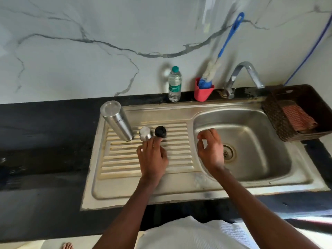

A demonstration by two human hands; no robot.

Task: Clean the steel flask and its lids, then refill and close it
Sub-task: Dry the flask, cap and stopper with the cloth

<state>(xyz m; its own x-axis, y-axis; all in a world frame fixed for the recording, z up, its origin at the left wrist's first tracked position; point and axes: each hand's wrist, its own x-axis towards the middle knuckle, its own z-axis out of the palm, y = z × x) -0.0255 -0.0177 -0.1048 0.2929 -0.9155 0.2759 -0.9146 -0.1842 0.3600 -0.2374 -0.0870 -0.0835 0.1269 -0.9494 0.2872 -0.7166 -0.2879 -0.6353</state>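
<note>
A black bench (45, 141) carries one steel sink (179, 191), its basin at 3 o'clock. On the drainboard at 10 o'clock stands one steel flask (117, 121), inverted, mouth hidden. Beside it sit two lids: a steel cap (145, 133) and a black stopper (160, 131). The left hand (152, 157) has loose fingers touching near the lids; whether they grip is unclear. The right hand (210, 150) hovers over the basin, fingers loosely curled, empty.

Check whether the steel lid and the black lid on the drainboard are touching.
Apart. The head view shows a narrow strip of ribbed drainboard between the steel lid and the black lid, though the gap is small.
</note>
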